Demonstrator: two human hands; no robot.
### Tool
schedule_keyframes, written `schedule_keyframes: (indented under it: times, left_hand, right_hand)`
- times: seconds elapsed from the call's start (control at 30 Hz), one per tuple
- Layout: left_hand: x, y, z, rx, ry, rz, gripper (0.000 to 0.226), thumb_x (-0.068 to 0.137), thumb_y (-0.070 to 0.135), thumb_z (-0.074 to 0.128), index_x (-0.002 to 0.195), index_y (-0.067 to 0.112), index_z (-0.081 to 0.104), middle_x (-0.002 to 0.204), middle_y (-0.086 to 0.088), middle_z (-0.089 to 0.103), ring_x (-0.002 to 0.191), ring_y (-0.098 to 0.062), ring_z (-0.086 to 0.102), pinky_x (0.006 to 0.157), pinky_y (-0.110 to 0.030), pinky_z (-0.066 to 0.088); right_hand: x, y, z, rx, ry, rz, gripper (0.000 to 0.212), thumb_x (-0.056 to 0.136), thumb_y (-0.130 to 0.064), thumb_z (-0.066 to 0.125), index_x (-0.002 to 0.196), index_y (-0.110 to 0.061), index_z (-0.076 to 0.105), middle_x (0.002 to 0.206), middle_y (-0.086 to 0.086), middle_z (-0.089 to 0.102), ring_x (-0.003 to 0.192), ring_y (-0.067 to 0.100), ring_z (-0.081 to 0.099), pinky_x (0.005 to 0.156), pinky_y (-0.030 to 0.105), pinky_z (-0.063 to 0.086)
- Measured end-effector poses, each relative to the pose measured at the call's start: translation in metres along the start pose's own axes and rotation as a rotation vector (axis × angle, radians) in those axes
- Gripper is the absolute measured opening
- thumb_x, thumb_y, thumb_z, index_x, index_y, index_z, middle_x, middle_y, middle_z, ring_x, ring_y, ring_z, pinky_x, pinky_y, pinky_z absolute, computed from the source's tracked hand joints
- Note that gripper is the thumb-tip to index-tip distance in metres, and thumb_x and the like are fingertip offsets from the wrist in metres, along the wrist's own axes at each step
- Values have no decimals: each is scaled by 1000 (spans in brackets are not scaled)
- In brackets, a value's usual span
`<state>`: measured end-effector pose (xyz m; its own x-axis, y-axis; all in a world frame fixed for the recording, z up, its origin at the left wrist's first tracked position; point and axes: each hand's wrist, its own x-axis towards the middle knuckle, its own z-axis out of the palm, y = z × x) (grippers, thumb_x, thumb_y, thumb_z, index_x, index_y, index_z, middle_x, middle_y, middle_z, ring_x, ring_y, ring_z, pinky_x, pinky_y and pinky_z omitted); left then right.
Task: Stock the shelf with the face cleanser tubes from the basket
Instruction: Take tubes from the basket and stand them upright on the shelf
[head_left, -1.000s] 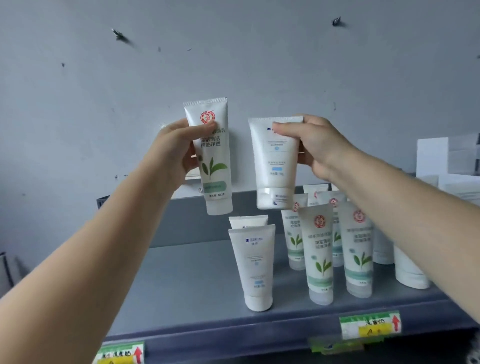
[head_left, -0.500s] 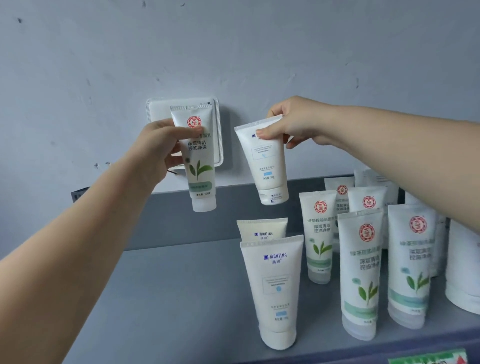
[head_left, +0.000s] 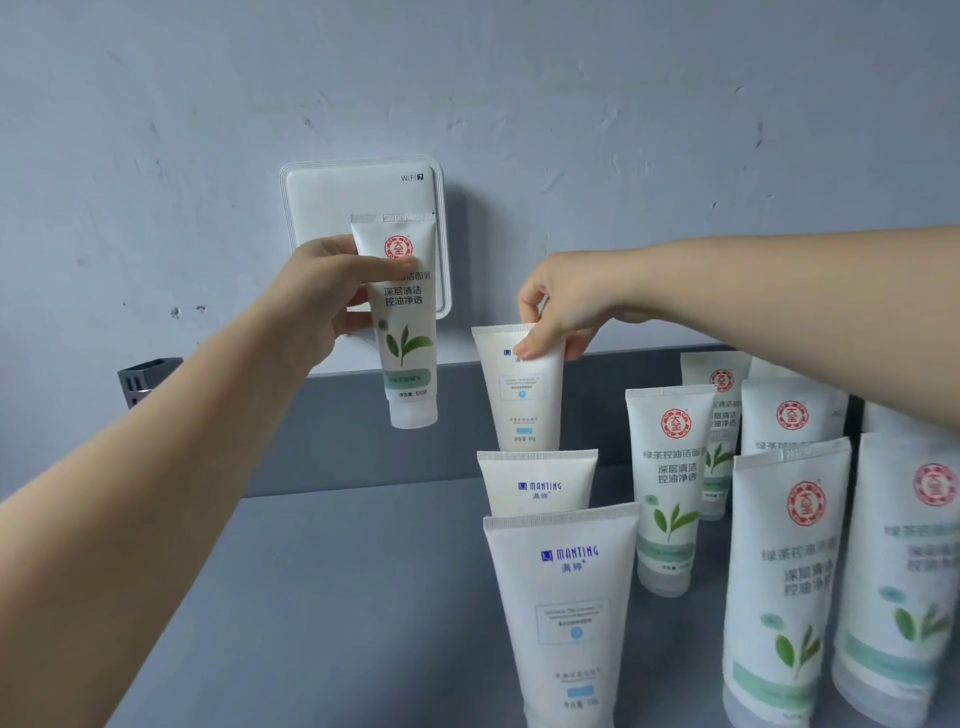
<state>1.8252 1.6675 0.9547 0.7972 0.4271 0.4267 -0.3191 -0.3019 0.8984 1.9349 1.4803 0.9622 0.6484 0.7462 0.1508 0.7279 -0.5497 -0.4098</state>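
My left hand (head_left: 322, 301) grips a white tube with a red seal and a green leaf (head_left: 408, 332), held cap-down in the air above the grey shelf (head_left: 322, 597). My right hand (head_left: 566, 301) pinches the top edge of a white blue-print tube (head_left: 522, 389), lowered cap-down behind two matching blue-print tubes (head_left: 563, 613) that stand in a row. Its bottom is hidden by the tube in front, so I cannot tell whether it touches the shelf. Several green-leaf tubes (head_left: 667, 483) stand to the right. The basket is out of view.
A white wall-mounted router box (head_left: 332, 208) sits behind the left-hand tube. The shelf's grey back panel (head_left: 332, 431) runs along the wall. A dark metal bracket (head_left: 140, 387) shows at the shelf's far left end.
The view has moved closer and lower to the shelf. My right hand has lowered the blue-print tube behind the standing row. My left hand keeps its tube raised.
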Motion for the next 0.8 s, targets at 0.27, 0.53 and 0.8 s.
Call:
schedule_keyframes:
  times: [0.27, 0.53, 0.8]
  left_hand:
    - [5, -6, 8, -9, -29, -1, 10, 79, 4, 67, 83, 14, 66, 65, 6, 72, 59, -9, 68, 51, -21, 53]
    - [8, 1, 15, 9, -35, 29, 10, 79, 5, 69, 84, 13, 66, 70, 2, 72, 62, -11, 69, 58, -27, 59]
    - [16, 21, 54, 7, -66, 71, 11, 78, 5, 70, 78, 15, 66, 63, 6, 71, 62, -10, 69, 66, -29, 59]
  right_hand:
    - [6, 9, 33, -44, -156, -9, 28, 76, -12, 75, 61, -10, 52, 59, 1, 53, 55, 13, 55, 52, 19, 55]
    - [3, 14, 47, -104, -284, -6, 22, 79, -11, 72, 66, -12, 55, 64, 0, 59, 67, 15, 57, 71, 29, 55]
    - [-11, 15, -17, 32, -138, 26, 13, 84, -12, 66, 95, -9, 61, 86, 5, 67, 88, 19, 68, 80, 25, 54]
